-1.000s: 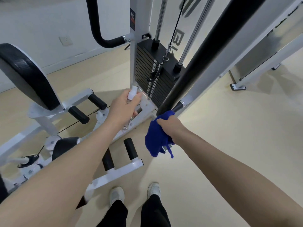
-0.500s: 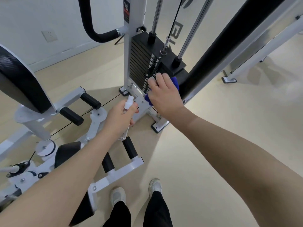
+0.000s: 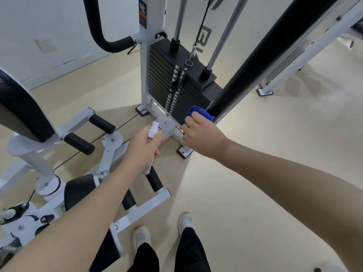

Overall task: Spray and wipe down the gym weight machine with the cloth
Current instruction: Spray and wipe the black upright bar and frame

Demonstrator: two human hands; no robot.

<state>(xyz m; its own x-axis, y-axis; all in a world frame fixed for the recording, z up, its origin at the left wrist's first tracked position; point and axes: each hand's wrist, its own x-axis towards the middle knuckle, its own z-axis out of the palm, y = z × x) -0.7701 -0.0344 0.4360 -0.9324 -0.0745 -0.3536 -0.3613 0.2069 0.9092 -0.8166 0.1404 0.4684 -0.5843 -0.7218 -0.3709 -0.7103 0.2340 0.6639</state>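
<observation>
floor (image 3: 255, 173) beige (glossy) | wall (image 3: 49, 20) white | socket (image 3: 45, 44) on wall

One blue cloth (image 3: 200, 112), one small spray bottle (image 3: 151, 132), one black weight stack (image 3: 172, 85) on two chrome guide rods (image 3: 179, 18), four black foam rollers (image 3: 102, 124), two white shoes (image 3: 185, 220), one wall socket (image 3: 45, 44).

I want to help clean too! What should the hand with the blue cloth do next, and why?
Probably rub the blue cloth up along the black padded bar. The right hand holds the cloth bunched right at the bar's lower end, beside the weight stack, so most of the bar lies above it. The left hand holds the spray bottle nearby.
</observation>
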